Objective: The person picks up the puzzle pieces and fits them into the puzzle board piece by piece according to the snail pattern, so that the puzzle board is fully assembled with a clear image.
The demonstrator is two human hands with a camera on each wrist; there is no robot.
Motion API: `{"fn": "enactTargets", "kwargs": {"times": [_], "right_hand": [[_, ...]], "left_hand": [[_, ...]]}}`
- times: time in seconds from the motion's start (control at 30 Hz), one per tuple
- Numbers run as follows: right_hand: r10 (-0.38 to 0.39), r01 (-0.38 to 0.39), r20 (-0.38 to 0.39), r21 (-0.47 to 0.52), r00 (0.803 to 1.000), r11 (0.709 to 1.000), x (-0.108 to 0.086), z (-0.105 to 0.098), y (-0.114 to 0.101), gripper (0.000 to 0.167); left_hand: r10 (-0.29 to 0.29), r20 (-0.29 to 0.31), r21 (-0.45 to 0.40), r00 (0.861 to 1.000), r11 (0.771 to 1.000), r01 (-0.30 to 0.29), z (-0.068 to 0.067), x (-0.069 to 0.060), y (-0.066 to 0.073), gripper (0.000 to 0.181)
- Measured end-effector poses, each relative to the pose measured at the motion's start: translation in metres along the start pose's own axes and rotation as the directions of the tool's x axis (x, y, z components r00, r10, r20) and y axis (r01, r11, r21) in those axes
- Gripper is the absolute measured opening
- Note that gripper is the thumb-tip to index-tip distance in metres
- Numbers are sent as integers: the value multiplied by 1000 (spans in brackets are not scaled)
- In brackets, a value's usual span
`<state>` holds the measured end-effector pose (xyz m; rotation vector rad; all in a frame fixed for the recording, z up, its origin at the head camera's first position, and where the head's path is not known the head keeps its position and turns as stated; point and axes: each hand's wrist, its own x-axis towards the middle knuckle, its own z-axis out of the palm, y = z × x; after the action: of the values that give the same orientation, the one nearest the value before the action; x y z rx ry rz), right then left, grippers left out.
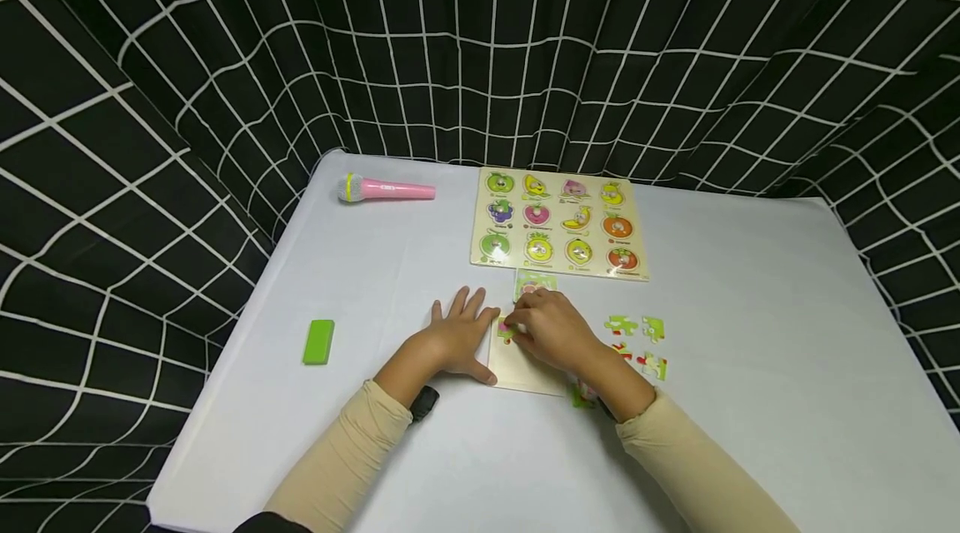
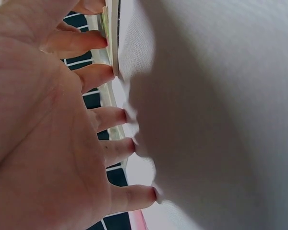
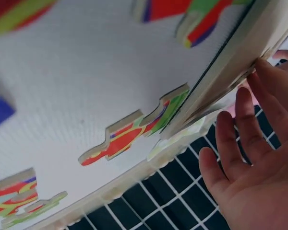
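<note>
Nearest the viewer, two beige sleeves (image 1: 348,441) are entering, L and R. One loose pc (image 1: 581,396) is lying by the R wrist, partly hidden under it. The bare wooden board (image 1: 525,373) is lying flat btwn the hands. L hand (image 1: 456,343) is bracing the board's L edge, fingers spread apart, index and thumb tips touching the edge. R hand (image 1: 555,331) is reaching across the board from the R, fingers curled, thumb and index tips together, pinching the jigsaw pc (image 1: 504,328).

Key relation: this pc is sitting at the board's far L corner, L of the R hand's palm and just R of the L index tip; R hand is nearer, being in contact. Its long axis is not showing, being partly covered by fingertips.

To the R, four loose pcs (image 1: 654,329) are lying on the white table (image 1: 750,308), apart from the board; well to the L, a green block (image 1: 318,343) is lying. Beyond the R hand, a picture tile (image 1: 536,276) is showing in part.

Farther: the fruit board (image 1: 558,243) is holding twelve fruit shapes (image 1: 617,226), 3 rows x 4; to its L, a pink toy mic (image 1: 397,191) is lying lengthwise L–R. Behind, a black gridded drape (image 1: 517,42) is hanging.
</note>
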<state>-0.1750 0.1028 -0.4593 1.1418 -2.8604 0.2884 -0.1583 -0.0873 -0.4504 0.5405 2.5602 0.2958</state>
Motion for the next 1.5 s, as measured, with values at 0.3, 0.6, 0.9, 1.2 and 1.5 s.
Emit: {"fn": "enactTargets", "kwargs": {"times": [0.3, 0.6, 0.9, 1.2, 1.5], "right_hand": [[-51, 38, 87, 148, 995, 988, -2, -9, 0, 26], [202, -204, 30, 159, 979, 966, -40, -21, 49, 22], [320, -322, 35, 71, 947, 944, -76, -23, 88, 20], [322, -323, 32, 45, 946, 945, -81, -28, 93, 24], [298, -299, 30, 58, 954, 953, -80, -34, 87, 25]], "left_hand": [[-11, -5, -39, 1000, 999, 11, 7, -1, -7, 109], [-19, -29, -94, 999, 995, 16, 13, -11, -15, 108], [-13, -26, -82, 1000, 997, 10, 10, -13, -17, 108], [9, -36, -76, 999, 997, -11, 7, -8, -14, 109], [30, -34, -76, 999, 997, -33, 3, -2, -3, 107]]}}
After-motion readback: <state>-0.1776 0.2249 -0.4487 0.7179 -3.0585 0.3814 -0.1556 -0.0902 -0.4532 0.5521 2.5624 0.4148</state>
